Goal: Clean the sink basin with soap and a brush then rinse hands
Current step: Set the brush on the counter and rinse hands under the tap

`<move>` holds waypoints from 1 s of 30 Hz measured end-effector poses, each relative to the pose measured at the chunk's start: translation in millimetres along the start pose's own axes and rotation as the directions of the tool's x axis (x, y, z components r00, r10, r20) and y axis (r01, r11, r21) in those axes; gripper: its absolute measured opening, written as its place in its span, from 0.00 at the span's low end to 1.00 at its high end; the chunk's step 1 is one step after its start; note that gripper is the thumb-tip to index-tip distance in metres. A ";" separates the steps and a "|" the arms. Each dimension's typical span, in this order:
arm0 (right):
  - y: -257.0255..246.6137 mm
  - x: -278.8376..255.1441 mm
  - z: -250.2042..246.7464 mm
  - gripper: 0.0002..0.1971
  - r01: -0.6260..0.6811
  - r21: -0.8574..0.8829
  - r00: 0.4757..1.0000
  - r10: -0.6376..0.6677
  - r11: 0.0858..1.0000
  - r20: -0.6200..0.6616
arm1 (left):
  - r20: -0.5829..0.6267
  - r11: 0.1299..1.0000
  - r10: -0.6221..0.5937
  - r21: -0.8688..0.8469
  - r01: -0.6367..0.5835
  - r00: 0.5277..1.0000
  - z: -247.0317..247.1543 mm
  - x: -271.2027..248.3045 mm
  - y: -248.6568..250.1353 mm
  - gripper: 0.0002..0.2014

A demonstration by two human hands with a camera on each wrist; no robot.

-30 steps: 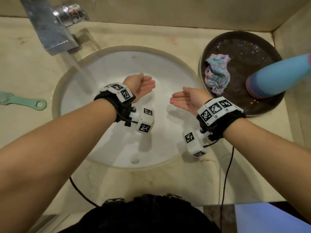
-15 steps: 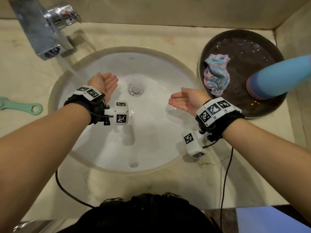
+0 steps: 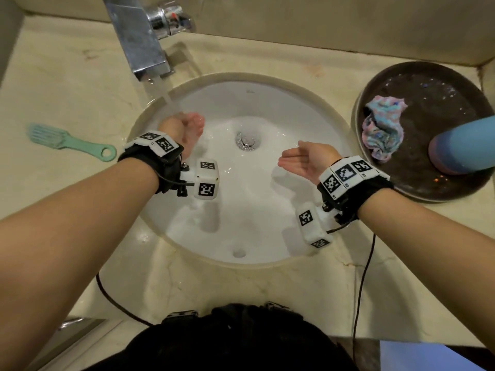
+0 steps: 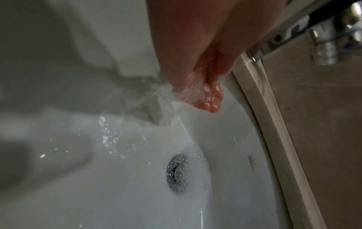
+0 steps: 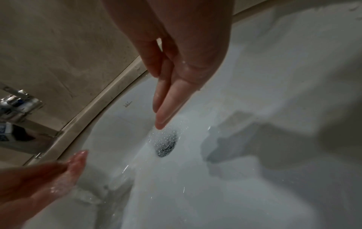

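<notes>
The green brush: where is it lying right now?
In the head view the green brush lies flat on the counter left of the sink basin, apart from the left hand rinsing under the tap.

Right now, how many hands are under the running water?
1: the left hand is in the faucet stream; the right hand is held apart above the sink basin.

A small dark maker's mark on the sink basin [image 5: 127,104] wall is too blurred to read.

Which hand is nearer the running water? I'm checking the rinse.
Left. The left hand sits directly under the water stream; the right hand is off to its side, past the drain.
</notes>
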State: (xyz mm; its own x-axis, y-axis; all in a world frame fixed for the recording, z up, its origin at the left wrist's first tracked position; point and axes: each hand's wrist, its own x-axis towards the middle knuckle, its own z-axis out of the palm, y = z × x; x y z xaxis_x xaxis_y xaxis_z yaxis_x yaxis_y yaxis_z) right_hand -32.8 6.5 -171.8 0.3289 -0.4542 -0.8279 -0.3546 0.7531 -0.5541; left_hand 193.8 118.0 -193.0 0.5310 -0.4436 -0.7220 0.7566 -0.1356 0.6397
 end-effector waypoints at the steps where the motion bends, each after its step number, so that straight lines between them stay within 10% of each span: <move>1: -0.1 0.3 0.2 0.22 0.001 0.004 1.000 -0.001 1.000 0.002 | 0.016 1.000 -0.020 0.013 0.019 1.000 5.0 0.5 -1.7 0.14; 18: -5.8 -6.2 8.2 0.21 0.033 -0.003 0.999 -0.033 0.999 -0.032 | -0.073 0.971 -0.037 0.232 0.053 0.997 -13.4 0.2 8.8 0.17; 23: -4.3 -17.7 18.9 0.21 0.069 0.018 0.996 -0.068 0.997 -0.055 | 0.034 0.999 0.008 -0.043 -0.007 0.999 -23.8 -8.4 28.2 0.20; 30: 2.1 -28.1 8.2 0.21 0.087 0.082 0.994 -0.081 0.993 -0.074 | 0.082 0.987 -0.028 0.158 0.015 0.996 2.2 -19.9 15.7 0.14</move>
State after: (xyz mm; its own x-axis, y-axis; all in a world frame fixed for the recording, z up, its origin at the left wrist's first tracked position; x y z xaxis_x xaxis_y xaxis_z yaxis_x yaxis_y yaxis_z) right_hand -35.6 24.7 -149.0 0.2912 -0.5476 -0.7845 -0.2515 0.7473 -0.6150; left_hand 194.3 122.7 -168.0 0.4763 -0.5107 -0.7158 0.6946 -0.2806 0.6624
